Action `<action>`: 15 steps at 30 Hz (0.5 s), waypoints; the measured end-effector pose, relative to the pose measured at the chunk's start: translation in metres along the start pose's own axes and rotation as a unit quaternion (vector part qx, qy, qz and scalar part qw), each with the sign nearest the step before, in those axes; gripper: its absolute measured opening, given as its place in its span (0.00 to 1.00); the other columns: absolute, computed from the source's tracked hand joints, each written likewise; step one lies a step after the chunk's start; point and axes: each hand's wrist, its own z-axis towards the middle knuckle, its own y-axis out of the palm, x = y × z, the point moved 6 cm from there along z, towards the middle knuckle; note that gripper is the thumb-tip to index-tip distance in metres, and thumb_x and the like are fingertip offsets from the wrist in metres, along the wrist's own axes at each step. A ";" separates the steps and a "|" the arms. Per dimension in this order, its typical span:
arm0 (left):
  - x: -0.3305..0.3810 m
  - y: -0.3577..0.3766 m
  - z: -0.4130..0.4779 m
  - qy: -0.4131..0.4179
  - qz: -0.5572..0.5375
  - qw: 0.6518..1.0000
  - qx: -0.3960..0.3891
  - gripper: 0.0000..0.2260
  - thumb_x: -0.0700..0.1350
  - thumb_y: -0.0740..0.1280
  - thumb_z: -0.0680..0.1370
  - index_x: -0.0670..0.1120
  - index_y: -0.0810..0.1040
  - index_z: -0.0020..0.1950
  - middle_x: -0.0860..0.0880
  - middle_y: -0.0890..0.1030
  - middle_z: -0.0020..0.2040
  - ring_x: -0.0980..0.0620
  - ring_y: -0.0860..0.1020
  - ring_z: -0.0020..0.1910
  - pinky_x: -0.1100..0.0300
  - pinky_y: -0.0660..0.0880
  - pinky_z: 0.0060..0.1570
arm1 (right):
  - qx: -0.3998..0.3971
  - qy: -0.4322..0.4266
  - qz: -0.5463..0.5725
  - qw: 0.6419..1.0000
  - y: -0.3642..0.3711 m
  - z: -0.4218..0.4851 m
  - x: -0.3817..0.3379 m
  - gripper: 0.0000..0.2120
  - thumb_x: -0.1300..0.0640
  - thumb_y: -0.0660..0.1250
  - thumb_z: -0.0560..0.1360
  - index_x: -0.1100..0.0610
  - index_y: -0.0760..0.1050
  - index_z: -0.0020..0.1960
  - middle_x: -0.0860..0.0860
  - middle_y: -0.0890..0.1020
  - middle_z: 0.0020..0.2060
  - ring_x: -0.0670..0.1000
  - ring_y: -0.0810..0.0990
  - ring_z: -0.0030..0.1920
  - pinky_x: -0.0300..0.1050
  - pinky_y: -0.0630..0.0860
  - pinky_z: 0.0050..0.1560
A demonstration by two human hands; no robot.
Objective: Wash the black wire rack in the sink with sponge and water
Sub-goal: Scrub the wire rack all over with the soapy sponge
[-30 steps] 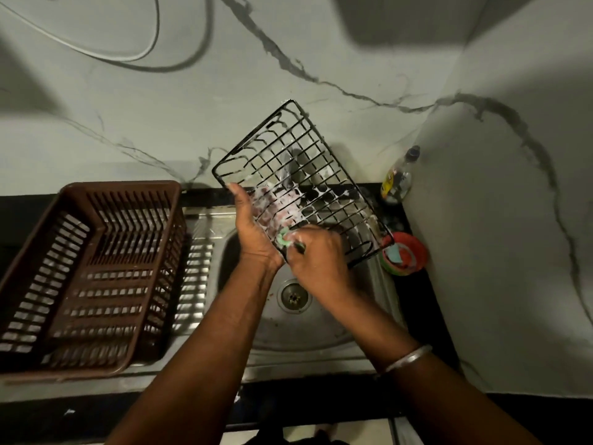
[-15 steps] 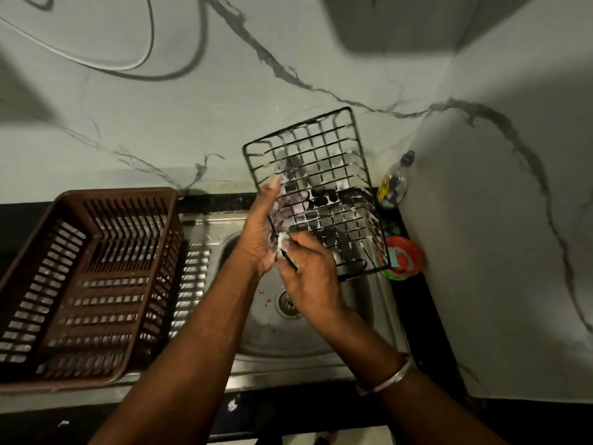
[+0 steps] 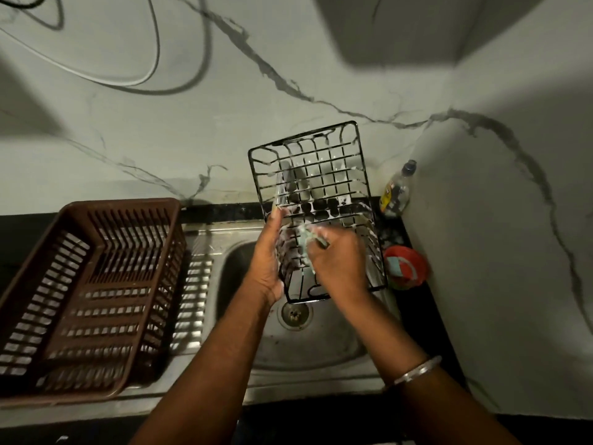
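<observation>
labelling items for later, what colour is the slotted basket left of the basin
The basket is brown; head view shows it.

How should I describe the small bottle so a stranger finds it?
Start at the steel sink. Behind its right edge, in the wall corner, stands the bottle. Unlike the red tub in front, it is tall, clear and yellow-labelled.

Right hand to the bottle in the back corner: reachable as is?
Probably not directly. The right hand grips the sponge inside the black wire rack, whose side wall stands between it and the bottle. It would have to lift out first.
</observation>
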 end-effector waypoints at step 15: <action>0.002 -0.001 0.001 0.016 -0.084 0.996 0.031 0.33 0.68 0.65 0.79 0.43 0.79 0.70 0.38 0.86 0.55 0.40 0.85 0.53 0.43 0.84 0.55 | -0.164 0.095 0.064 0.980 0.025 -0.007 -0.008 0.09 0.67 0.76 0.73 0.56 0.86 0.51 0.50 0.88 0.44 0.51 0.88 0.45 0.51 0.86 0.49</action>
